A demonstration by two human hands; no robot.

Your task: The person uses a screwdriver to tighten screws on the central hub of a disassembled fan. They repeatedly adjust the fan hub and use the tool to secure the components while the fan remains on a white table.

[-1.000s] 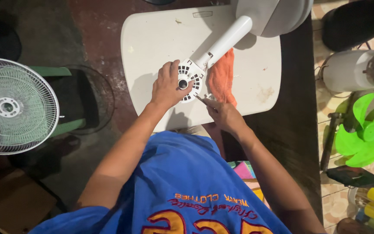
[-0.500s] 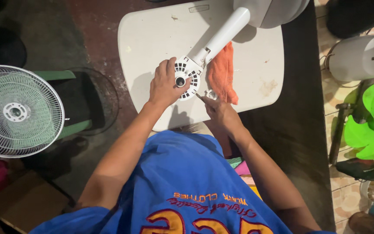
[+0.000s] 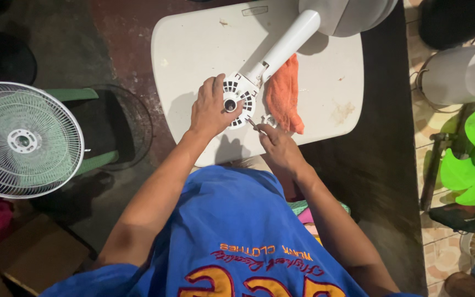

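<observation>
Both hands on white fan housing, rt w/ tool.

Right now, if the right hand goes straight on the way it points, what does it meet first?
Probably the round white slotted fan motor housing: the right hand aims a thin tool up-left at its edge. Depth is unclear; the orange cloth lies just beside.

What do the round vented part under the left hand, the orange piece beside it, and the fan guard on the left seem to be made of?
Round vented part: looks like white moulded plastic, smooth with crisp slots. Orange piece: soft cloth, judging by its folds and limp edges. Fan guard: thin white ribs, either coated wire or plastic; the view leaves that open. The left hand rests on the vented part.
</observation>
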